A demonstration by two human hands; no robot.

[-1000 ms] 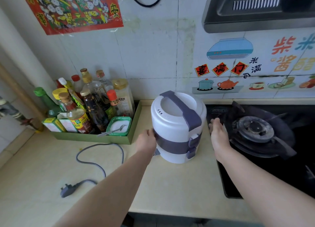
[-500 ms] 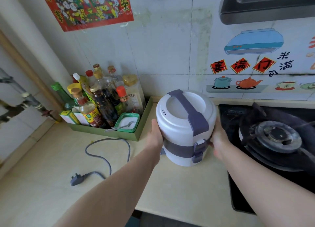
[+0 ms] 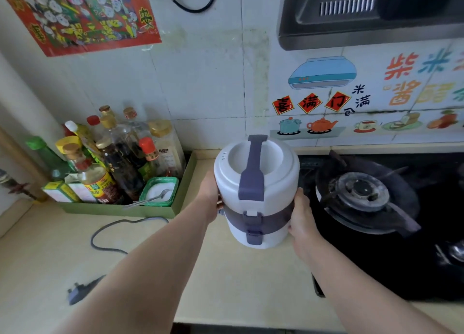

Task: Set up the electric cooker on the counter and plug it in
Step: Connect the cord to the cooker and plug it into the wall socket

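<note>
- Since a second ago both hands have closed in on the electric cooker (image 3: 256, 190) and turned it, so the purple handle that ran slantwise across the lid now points almost straight at the person, latch to the front.
- Left hand (image 3: 210, 192) presses flat against the cooker's left side; right hand (image 3: 301, 218) cups its right side lower down. Both are clamped on it.
- It is a white cylinder with a purple band around the middle, a purple strap handle over a recessed lid, and two purple clasps stacked on the near face.
- It sits over the beige counter (image 3: 238, 283), between the green tray of bottles (image 3: 120, 210) and the black gas stove (image 3: 376, 208); I cannot tell whether its base touches the counter.
- A grey cord (image 3: 110, 229) curls loose on the counter to the left, its plug (image 3: 77, 292) lying near the front edge.
</note>
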